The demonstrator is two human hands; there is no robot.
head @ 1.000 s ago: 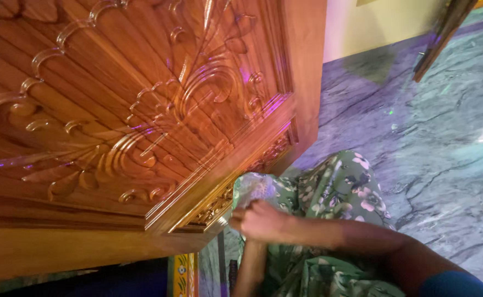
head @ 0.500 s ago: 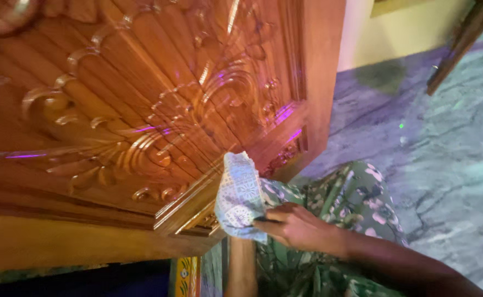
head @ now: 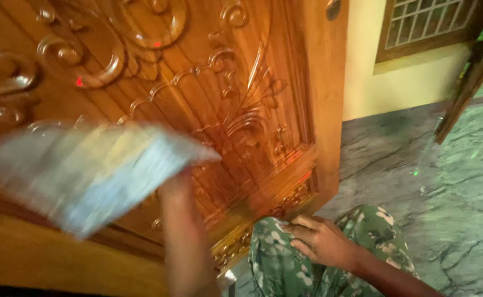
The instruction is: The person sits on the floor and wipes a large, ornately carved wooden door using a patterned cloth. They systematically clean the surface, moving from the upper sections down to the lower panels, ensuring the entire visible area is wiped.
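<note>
My left hand (head: 176, 184) is raised in front of the carved wooden door (head: 208, 82) and grips a pale blue patterned cloth (head: 87, 170). The cloth is motion-blurred and spreads to the left over the door's lower panel. My left forearm rises from the bottom edge, also blurred. My right hand (head: 321, 239) lies on my knee, on the green floral garment (head: 373, 225), with the fingers loosely spread and nothing in them. It sits just below the door's gilded bottom corner (head: 285, 206).
The door's plain side rail (head: 327, 110) ends at a grey veined stone floor (head: 450, 181). A yellow wall (head: 395, 82) with a grilled window (head: 428, 22) stands behind. A dark wooden post (head: 470, 77) leans at the right.
The cloth went from my right hand at the door's bottom corner to my left hand, which swung it up and left across the door. My right hand dropped onto my knee. The view tilted upward.
</note>
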